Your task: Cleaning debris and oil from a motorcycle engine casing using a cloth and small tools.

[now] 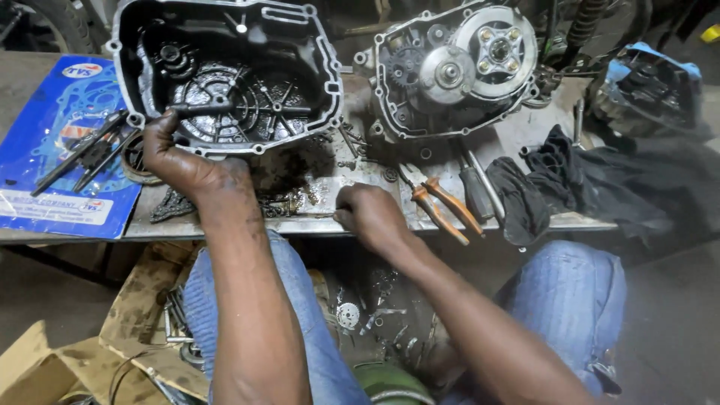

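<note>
My left hand (174, 156) grips the lower rim of a black engine side cover (225, 71) that lies open side up on the metal bench, thumb over its edge. My right hand (369, 214) rests curled at the bench's front edge among small oily parts (289, 201); whether it pinches anything is hidden. An open engine case with clutch and gears (454, 67) stands to the right of the cover. Orange-handled pliers (442, 204) lie just right of my right hand.
A blue gasket packet (52, 161) with black tools (86, 150) on it lies at the left. A screwdriver (474, 187) and dark rags (600, 176) lie at the right. Below the bench are a cardboard box (142, 300) and loose metal parts (375, 315) between my knees.
</note>
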